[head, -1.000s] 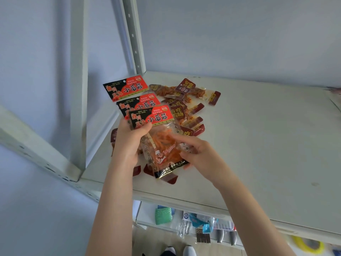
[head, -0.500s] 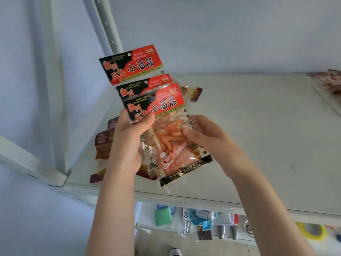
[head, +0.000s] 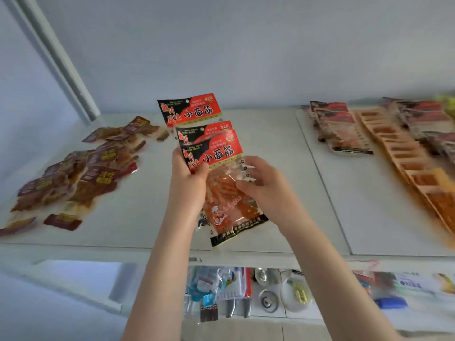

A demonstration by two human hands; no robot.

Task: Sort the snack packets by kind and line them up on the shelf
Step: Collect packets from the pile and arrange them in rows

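Head view: gripping a fan of three red-and-black clear-plastic snack packets [head: 216, 153] in left hand [head: 187, 183], thumb across front label. Pinching front packet's right edge with right hand [head: 266, 185], fingers curled. Held upright between both hands, above white shelf board [head: 270, 143]. Loose pile of small dark-brown packets [head: 81, 178] at shelf left; lined-up red and orange packets [head: 344, 129] at right.

A pale blue-grey wall [head: 246, 45] is filling the far background. Low in the near foreground, blue-and-white blister packs [head: 209, 284] are lying left of two round metal sink strainers [head: 267, 300] and a clear bag of yellow-green pieces [head: 299, 291], while a blurred blue object [head: 391, 303] is sitting farther right.
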